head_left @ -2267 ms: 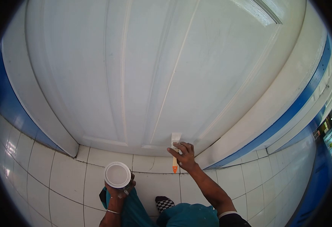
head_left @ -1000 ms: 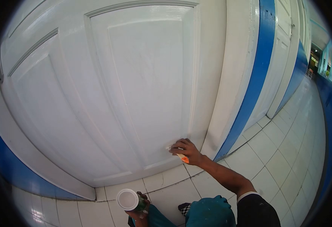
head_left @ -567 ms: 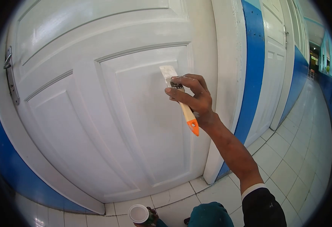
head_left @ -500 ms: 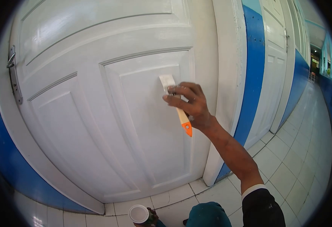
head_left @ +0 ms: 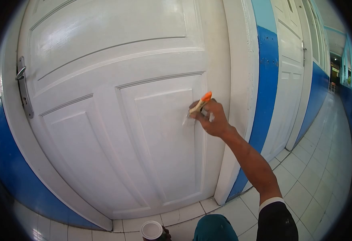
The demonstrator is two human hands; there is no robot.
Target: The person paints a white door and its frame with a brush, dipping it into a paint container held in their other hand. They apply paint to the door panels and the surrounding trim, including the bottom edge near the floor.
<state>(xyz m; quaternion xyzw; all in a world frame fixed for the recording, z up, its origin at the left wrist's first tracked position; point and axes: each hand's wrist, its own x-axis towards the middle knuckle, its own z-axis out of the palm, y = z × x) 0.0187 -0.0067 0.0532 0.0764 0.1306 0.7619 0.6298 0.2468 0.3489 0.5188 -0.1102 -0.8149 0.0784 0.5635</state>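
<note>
My right hand (head_left: 213, 119) grips a paintbrush (head_left: 198, 106) with a wooden handle and orange tip. The orange end points up and to the right, and the bristles press against the lower right panel of a white panelled door (head_left: 107, 104). My left hand is almost wholly hidden at the bottom edge; only a sliver shows under a small can of white paint (head_left: 152, 230), which it holds up from below.
A metal latch (head_left: 23, 90) sits on the door's left edge. A white frame and a blue wall stripe (head_left: 266, 80) run right of the door. More white doors (head_left: 290, 76) line the corridor. White floor tiles (head_left: 304, 176) lie below. My teal-clad knee (head_left: 214, 228) shows at the bottom.
The brush has flipped: its orange tip pointed down and now points up, with the bristles lower on the panel. My view has tilted a little upward, and the paint can sits lower in the frame.
</note>
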